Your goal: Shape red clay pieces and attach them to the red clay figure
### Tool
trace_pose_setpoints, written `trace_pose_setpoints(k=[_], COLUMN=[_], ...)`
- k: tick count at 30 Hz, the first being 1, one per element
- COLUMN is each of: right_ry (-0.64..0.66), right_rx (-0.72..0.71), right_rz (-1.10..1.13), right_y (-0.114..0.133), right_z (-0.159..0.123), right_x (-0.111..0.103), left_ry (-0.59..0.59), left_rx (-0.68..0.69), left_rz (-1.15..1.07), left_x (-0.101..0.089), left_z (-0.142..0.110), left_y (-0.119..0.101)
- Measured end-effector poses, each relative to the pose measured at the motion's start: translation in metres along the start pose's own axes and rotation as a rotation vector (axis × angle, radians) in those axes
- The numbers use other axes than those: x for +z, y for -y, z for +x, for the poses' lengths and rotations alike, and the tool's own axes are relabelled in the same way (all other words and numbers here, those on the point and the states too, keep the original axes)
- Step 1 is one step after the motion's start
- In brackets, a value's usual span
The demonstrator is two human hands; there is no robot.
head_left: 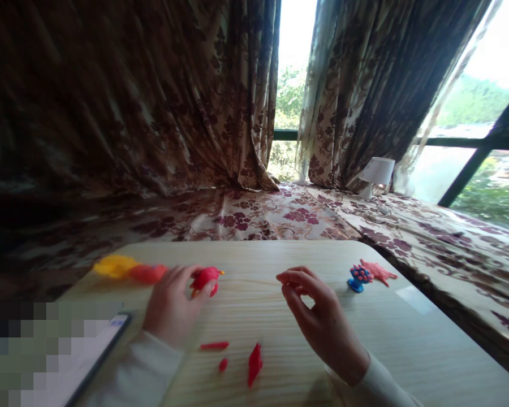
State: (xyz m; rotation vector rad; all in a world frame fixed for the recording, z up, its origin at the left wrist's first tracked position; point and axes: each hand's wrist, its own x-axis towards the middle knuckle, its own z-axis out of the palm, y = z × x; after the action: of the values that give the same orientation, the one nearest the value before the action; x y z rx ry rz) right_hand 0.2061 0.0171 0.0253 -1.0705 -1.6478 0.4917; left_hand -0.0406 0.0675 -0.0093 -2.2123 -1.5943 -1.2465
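My left hand [169,308] rests on the light wooden table [390,350] and pinches a small red clay figure [206,278] with a yellow tip between thumb and fingers. My right hand [322,319] hovers to the right with its fingertips pinched together; whatever is between them is too small to make out. Between my wrists lie three loose red clay bits: a thin roll [214,345], a small ball [223,364] and a pointed wedge [254,364].
Yellow clay [114,264] and orange-red clay [147,273] lie at the table's far left. A blue clay figure [358,277] and a pink clay shape [379,272] stand far right. A tablet [91,362] lies near left. Beyond, a floral-covered ledge holds a white lamp [377,174].
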Motion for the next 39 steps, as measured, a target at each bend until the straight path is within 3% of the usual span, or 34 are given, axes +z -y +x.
trace_pose_setpoints(k=[12, 19, 24, 32, 36, 39], right_ry=[0.03, 0.153, 0.365, 0.45, 0.439, 0.402], right_rx=[-0.007, 0.011, 0.015, 0.041, 0.021, 0.008], right_rz=[-0.016, -0.049, -0.097, -0.182, -0.168, -0.113], right_y=[-0.001, 0.0, 0.0, 0.005, 0.006, 0.006], right_z=[-0.002, -0.004, -0.011, -0.015, -0.017, -0.019], right_x=[-0.002, 0.001, 0.005, 0.013, 0.015, 0.017], left_ry=[0.049, -0.059, 0.202, 0.55, 0.586, 0.565], left_rx=[0.027, 0.179, 0.252, 0.093, 0.015, -0.127], left_rz=[0.118, -0.09, -0.253, -0.069, -0.118, -0.276], left_x=[-0.01, -0.029, -0.037, -0.033, -0.033, -0.036], left_z=[0.002, 0.004, -0.011, -0.038, -0.036, -0.03], left_y=[-0.008, -0.036, -0.059, -0.047, -0.052, -0.062])
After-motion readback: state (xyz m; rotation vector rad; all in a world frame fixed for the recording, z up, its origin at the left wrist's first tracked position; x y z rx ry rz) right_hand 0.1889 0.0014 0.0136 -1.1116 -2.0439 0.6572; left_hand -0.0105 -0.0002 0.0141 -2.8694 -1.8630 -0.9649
